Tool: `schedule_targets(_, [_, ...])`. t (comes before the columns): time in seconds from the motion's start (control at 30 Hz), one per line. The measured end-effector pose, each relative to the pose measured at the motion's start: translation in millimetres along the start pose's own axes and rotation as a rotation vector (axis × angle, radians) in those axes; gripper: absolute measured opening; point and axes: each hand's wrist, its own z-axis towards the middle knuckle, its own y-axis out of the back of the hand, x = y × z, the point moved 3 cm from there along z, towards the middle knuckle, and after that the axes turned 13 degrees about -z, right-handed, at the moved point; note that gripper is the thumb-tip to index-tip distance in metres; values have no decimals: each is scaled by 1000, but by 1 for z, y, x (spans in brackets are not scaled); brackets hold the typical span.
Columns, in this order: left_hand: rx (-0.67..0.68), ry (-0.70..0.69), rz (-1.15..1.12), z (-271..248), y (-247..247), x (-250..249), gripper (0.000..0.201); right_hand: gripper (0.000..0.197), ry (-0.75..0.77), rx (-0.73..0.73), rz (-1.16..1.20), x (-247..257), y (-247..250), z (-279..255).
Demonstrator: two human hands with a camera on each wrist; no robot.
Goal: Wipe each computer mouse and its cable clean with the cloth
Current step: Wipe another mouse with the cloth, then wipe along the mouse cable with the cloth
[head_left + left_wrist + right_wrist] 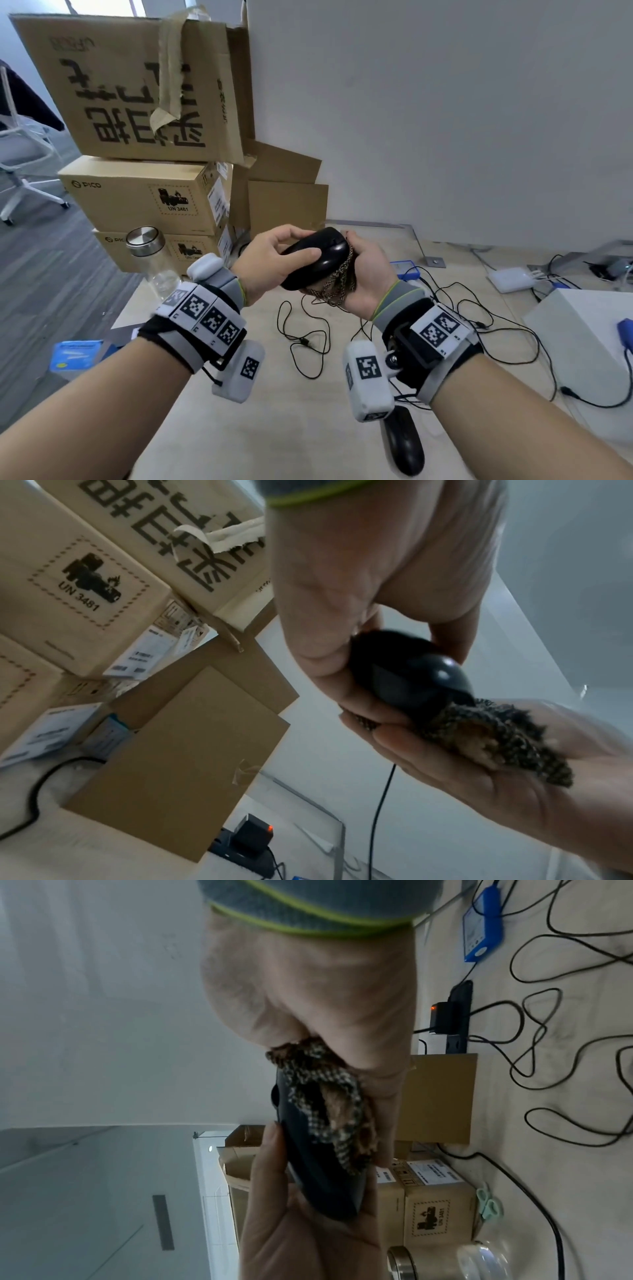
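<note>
I hold a black mouse (317, 262) in the air above the table. My left hand (294, 246) grips its rear end between thumb and fingers. My right hand (359, 260) holds a brown and black woven cloth (337, 286) bunched in the palm against the mouse's front and side. In the left wrist view the cloth (496, 737) wraps the mouse (411, 677) at its nose, and its thin black cable (380, 818) hangs down. The right wrist view shows the cloth (329, 1104) lying over the mouse (318, 1177). A second black mouse (404, 442) lies on the table near me.
Thin black cables (308, 342) loop over the beige table (291, 428). Stacked cardboard boxes (144, 195) stand at the back left, with a glass jar (150, 253) in front. A blue device (406, 270), a white adapter (510, 279) and a white box (582, 342) sit to the right.
</note>
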Motion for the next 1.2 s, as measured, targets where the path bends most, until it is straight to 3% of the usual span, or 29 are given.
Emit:
schedule_targets(0.2, [28,16,210,0,-1,4,23,29,162,-270,-123,1,9,6])
schedule_targets(0.4, [-20,103,345,3,11,27,23,36,255,-544,-350,2,22,16])
schedule_targets(0.67, [10,274,668,-17,29,94,28,30,366,-508,-667,23,22,14])
schedule_targets(0.77, [114,359,810,-24,24,121,34,29,347,-451,-741,26,18,14])
schedule_targets(0.87, [221,404,910,-30,16,146,40,31,410,-432,-707,39,14,13])
schedule_targets(1.0, [259,517,993,-49,17,180,45,28,437,-394,-598,57,3,10])
schedule_targets(1.1, [279,550,1041,-60,20,210,54,28,432,-383,-536,63,-2,11])
schedule_targets(1.2, [361,607,1108,-80,19,225,50,29,389,-369,-503,52,3,18])
